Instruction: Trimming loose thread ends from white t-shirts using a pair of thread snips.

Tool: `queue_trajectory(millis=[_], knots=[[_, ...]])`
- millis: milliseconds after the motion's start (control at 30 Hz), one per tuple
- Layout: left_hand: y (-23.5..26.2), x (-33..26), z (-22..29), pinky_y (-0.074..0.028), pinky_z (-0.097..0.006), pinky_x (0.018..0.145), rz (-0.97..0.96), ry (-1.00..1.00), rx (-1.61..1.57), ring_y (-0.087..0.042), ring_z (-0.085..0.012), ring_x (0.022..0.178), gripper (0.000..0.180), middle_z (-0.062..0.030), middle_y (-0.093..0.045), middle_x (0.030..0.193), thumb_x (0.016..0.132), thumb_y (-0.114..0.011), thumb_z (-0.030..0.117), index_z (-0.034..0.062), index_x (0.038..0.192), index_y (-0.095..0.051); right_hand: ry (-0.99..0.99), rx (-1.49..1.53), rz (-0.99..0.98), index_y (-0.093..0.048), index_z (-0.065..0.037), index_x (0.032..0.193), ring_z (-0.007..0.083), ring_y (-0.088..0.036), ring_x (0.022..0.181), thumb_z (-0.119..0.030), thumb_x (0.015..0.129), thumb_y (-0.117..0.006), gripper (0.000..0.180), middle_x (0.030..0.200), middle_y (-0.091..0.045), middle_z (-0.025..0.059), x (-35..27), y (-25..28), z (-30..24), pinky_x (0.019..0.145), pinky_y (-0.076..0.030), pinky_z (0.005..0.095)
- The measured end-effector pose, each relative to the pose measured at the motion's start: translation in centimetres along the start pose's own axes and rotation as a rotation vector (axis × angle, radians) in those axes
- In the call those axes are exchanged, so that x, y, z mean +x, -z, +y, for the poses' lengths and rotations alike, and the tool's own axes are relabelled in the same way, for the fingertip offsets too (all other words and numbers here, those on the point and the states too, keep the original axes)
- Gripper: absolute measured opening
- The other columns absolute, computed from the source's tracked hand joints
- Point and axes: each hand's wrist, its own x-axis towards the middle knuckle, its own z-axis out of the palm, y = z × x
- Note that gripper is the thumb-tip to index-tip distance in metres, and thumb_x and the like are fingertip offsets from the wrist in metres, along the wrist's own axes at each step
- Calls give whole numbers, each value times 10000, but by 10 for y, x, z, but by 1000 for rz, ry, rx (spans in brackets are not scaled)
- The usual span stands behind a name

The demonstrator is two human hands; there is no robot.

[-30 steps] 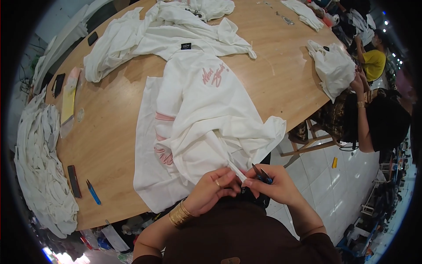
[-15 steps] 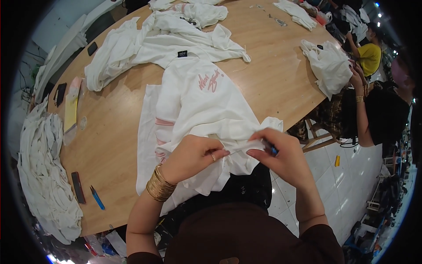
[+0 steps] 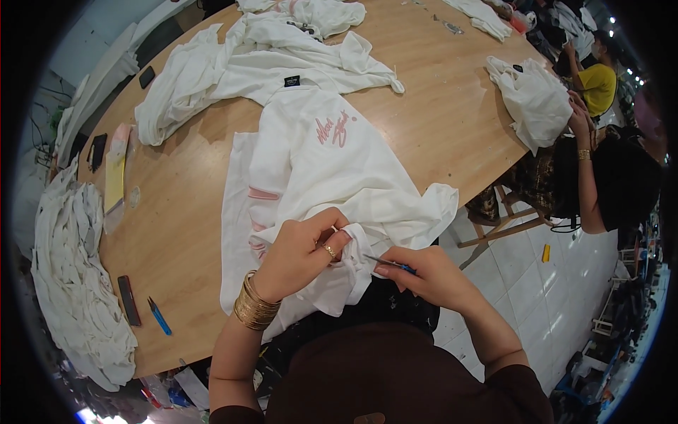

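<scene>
A white sweatshirt (image 3: 360, 169) with pink lettering on its chest and pink stripes on a sleeve lies over the table edge, its lower part drawn toward me. My left hand (image 3: 301, 253), with gold bangles and a ring, pinches a gathered fold of its fabric. Blue-handled thread snips (image 3: 393, 264) are in my right hand (image 3: 429, 277), closed around the handle. Their dark blades point left and meet the fold beside my left fingers. Whether the tips are cutting anything is too small to tell.
Around the wooden table (image 3: 191, 205) lie a white garment pile (image 3: 70, 283), more white garments (image 3: 247, 63), blue snips (image 3: 159, 316), a dark red case (image 3: 128, 300) and a phone (image 3: 146, 77). At right, a seated co-worker's hands (image 3: 579, 116) hold a white garment (image 3: 533, 102).
My right hand has moved down and left, bringing the snips' blades out against the fabric. The hem has been bunched up at my left hand, and the fabric at right has dropped loose.
</scene>
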Motion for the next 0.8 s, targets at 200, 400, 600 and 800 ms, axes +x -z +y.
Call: queue_trajectory(millis=[200,400,600,800], knots=[[-3,-2,-2,-427,-259,507,74,16,-56,-573,-131,509,111,-82,-588,580,923,-520,114,14,907,-475,205,-139,53,-644,-99,885,320,-583,585,-301,885,-599,206,630,-584,127,6,-8,12,538,-440,370],[-5,-4,-5,-411,-273,491,71,13,4,-555,-155,482,121,-86,-565,554,941,-499,134,29,928,-440,205,-138,79,-648,-103,884,321,-573,570,-299,877,-604,201,605,-571,124,11,-9,8,530,-433,379],[-5,-6,-5,-406,-289,494,77,-17,-2,-556,-178,493,117,-88,-557,560,942,-501,142,34,933,-458,165,-156,14,-663,-84,917,301,-594,617,-216,853,-641,148,688,-616,118,14,-6,3,567,-453,332],[-4,-5,-6,-457,-220,511,38,-41,58,-592,-83,539,120,-29,-594,606,962,-486,140,24,928,-487,206,-98,-6,-647,-91,883,293,-564,548,-335,899,-577,255,597,-562,123,16,-9,7,520,-420,362]])
